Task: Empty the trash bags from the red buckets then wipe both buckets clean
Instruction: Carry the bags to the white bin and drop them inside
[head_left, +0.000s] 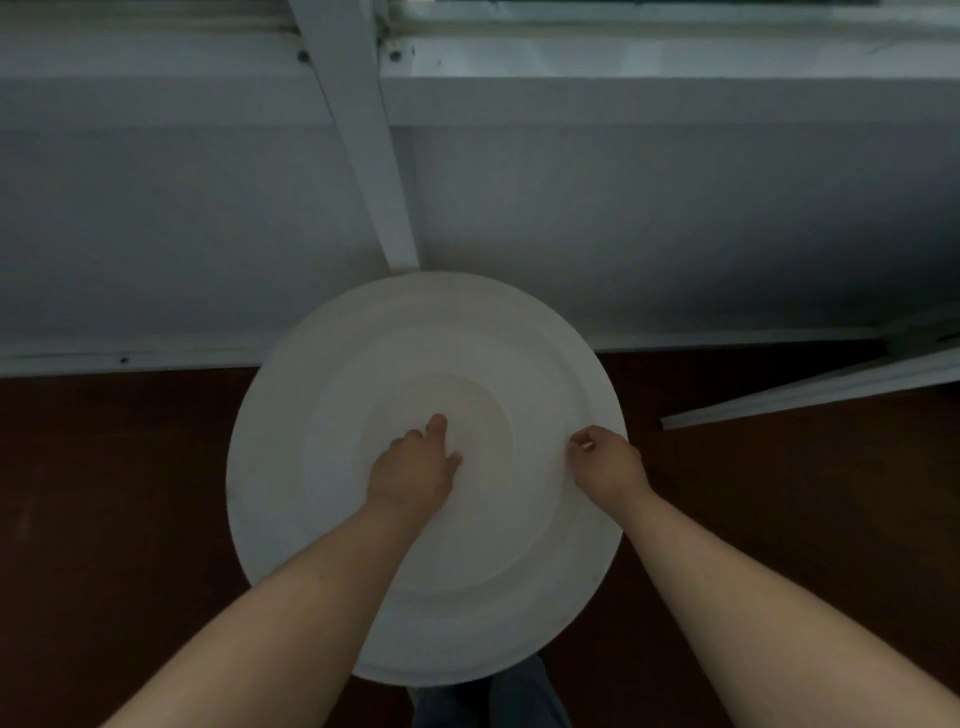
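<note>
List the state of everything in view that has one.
White lid: lying flat, hiding what is below; no bucket visible.
Left grip: fingers stretched forward, touching the lid's centre.
Right grip: fingers curled near the lid's right rim; hold unclear.

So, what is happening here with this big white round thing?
A person stands over a white round lid, looking straight down. The left hand is on its centre; the right hand, fingers curled, is at its right edge. Whether either grips it is unclear. The lid hides whatever is under it, so no red bucket or bag shows.
</note>
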